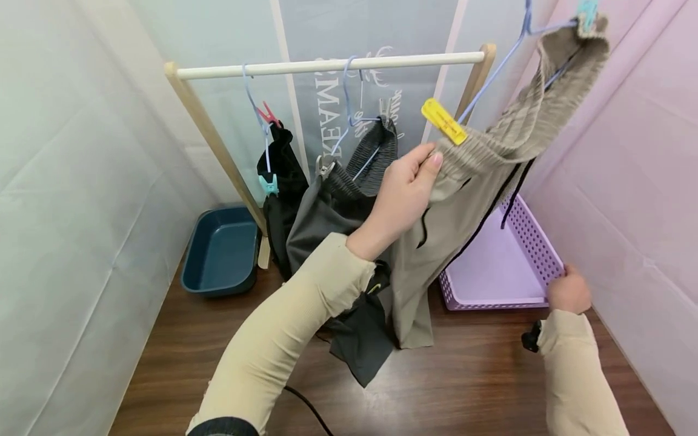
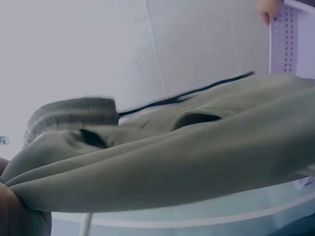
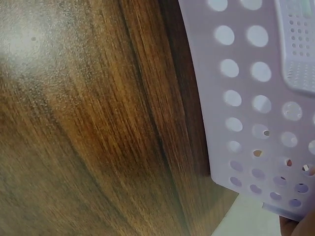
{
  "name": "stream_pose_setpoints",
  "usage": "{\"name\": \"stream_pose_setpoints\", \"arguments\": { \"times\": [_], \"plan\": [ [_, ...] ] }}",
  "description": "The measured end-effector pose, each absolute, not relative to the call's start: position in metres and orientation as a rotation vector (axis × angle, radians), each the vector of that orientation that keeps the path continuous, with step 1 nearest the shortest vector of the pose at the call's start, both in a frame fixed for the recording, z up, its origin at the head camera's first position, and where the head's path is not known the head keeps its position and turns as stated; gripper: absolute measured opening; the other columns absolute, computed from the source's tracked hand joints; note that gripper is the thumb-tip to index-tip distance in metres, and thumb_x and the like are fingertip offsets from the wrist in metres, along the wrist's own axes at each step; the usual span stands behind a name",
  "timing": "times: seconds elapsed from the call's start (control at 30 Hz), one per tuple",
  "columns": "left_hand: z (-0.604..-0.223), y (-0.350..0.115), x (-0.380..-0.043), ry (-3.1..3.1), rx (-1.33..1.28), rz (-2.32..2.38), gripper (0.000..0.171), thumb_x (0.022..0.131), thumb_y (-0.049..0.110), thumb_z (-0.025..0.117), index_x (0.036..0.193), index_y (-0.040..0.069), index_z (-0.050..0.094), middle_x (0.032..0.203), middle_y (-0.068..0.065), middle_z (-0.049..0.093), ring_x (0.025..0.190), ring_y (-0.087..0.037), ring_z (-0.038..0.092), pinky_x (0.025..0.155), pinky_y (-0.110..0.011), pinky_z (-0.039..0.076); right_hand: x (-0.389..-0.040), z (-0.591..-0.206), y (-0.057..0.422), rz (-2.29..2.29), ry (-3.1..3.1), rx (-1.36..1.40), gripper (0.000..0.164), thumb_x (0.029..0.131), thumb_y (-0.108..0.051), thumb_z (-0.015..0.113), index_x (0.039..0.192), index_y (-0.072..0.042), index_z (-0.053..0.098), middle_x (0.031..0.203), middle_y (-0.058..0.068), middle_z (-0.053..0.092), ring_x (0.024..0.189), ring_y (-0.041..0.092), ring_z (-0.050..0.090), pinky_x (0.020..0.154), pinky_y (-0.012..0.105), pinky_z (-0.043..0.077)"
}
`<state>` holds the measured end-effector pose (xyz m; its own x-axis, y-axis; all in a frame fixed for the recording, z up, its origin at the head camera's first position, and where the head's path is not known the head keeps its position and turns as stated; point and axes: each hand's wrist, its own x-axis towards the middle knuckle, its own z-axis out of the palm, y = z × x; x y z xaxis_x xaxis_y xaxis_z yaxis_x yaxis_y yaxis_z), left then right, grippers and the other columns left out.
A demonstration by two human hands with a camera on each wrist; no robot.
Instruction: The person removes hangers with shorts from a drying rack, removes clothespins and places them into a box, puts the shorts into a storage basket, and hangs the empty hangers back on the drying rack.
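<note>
My left hand (image 1: 400,188) pinches the waistband edge of khaki drawstring pants (image 1: 466,194), just below a yellow clip (image 1: 444,121). The pants are clipped to a blue wire hanger (image 1: 498,66), with a light-blue clip (image 1: 587,13) at the other end of the waistband. Their legs hang down in front of a purple basket (image 1: 493,263). In the left wrist view, the khaki cloth (image 2: 157,167) stretches away from my fingers. At lower right, my right hand (image 1: 569,292) grips the near right corner of the basket, whose perforated wall (image 3: 211,93) fills the right wrist view's right side.
A white-railed rack (image 1: 327,65) with wooden legs carries dark grey pants (image 1: 322,212) and a black garment (image 1: 289,157) on clip hangers. A dark teal basin (image 1: 220,251) sits left of it. Fabric walls enclose the brown wood-grain surface (image 1: 463,381); a black cable (image 1: 308,406) lies in front.
</note>
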<state>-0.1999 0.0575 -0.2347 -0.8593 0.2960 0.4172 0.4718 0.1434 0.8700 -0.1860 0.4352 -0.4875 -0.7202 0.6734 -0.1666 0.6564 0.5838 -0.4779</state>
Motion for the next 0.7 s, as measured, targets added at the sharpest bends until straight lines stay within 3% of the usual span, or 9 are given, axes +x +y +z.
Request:
{"name": "stream_pose_setpoints", "arguments": {
  "times": [0.2,0.43,0.7],
  "plan": [
    [-0.207,0.081,-0.205,-2.178,-0.751,-1.782,0.030,0.102,0.014,0.045,0.126,0.005,0.059,0.101,-0.010,0.069,0.085,-0.008,0.057,0.075,-0.011,0.043,-0.185,-0.491,0.438,0.798,-2.787,-1.170,0.059,0.089,-0.007,0.031,0.148,-0.008,0.029,0.135,0.032,0.046,0.110,0.049,0.049,0.078,0.054,0.039],
    [-0.181,0.113,-0.202,-2.273,-0.763,-1.739,0.036,0.104,0.023,0.039,0.137,0.016,0.050,0.115,0.002,0.067,0.087,0.000,0.057,0.077,-0.005,0.043,-0.184,-0.492,0.438,0.799,-2.792,-1.160,0.059,0.089,-0.008,0.030,0.148,-0.008,0.029,0.134,0.033,0.046,0.110,0.049,0.049,0.081,0.056,0.040],
    [-0.179,0.141,-0.195,-2.148,-0.727,-1.665,0.037,0.105,0.021,0.035,0.138,0.011,0.048,0.077,0.001,0.056,0.070,0.000,0.048,0.070,-0.003,0.041,-0.188,-0.490,0.437,0.784,-2.776,-1.165,0.060,0.088,-0.007,0.029,0.148,-0.008,0.030,0.135,0.032,0.046,0.112,0.050,0.049,0.085,0.059,0.041]
  ]
}}
